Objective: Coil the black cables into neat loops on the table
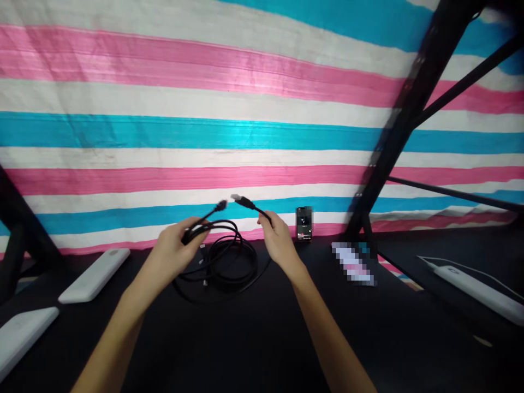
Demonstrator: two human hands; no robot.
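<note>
My left hand [180, 245] is closed around a black USB cable [229, 222], gripping several of its loops near one end. A small dark plug [221, 205] sticks out beyond those fingers. My right hand [278, 234] pinches the cable's other visible end, behind a black USB plug [244, 202] with a bright metal tip. The two plugs point toward each other and are slightly apart. Below the hands, more black coils [254, 262] hang or lie over the dark table; which of the two I cannot tell. Small light connectors [203, 248] show among the coils.
Two white slabs [95, 275] lie at the left. A lit phone [303, 224] stands at the table's back edge, with a pixelated item [352, 264] to its right. A white power strip [478, 292] with a cord lies far right. Black metal posts [403, 125] frame a striped sheet [184, 131].
</note>
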